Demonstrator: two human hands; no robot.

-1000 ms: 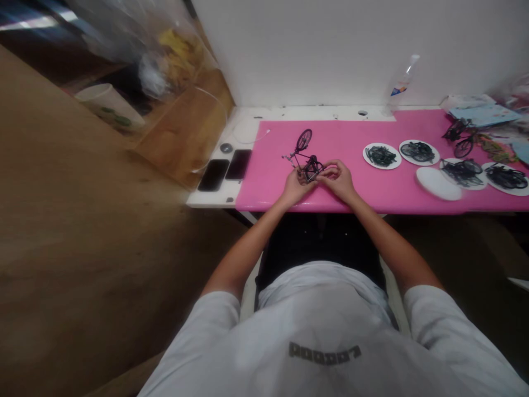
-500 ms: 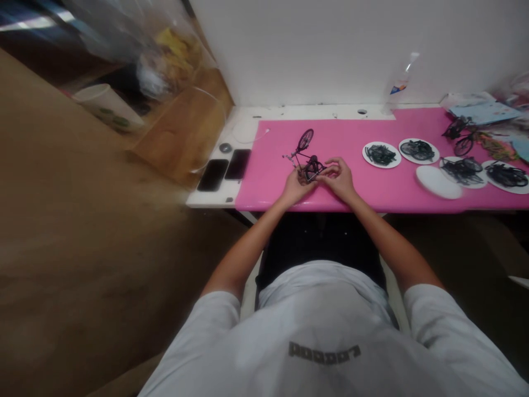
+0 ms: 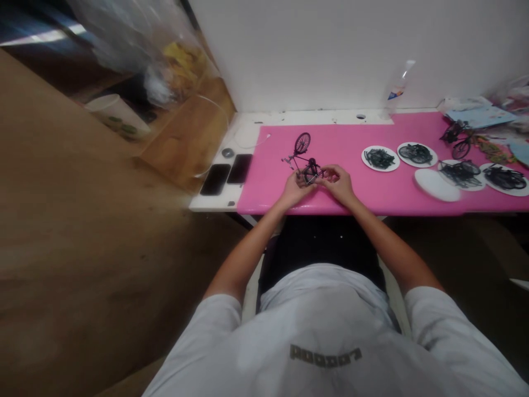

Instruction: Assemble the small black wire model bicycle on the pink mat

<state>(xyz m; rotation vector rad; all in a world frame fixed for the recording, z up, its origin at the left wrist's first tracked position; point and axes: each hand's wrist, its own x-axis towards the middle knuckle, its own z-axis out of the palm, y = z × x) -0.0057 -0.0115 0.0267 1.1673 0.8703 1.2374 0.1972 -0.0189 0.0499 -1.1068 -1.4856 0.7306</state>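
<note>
Miniature bicycle [image 3: 311,164] — near end gripped in left hand [image 3: 296,190], right hand [image 3: 339,184] curled beside it — pinch unclear

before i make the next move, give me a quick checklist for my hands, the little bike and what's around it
1. Left hand on the miniature bicycle: ok, holding it at the end nearest me.
2. Right hand grip: cannot tell; fingers are at that same end, but what they pinch is too small to see.
3. Far spoked wheel: ok, clear of both hands.
4. Two phones: ok, beyond the left hand, away from the bicycle.
5. Plates kept apart: not ok, the front white plate overlaps the plate of dark parts beside it.
6. Small fittings tight: cannot tell at this size.
</note>
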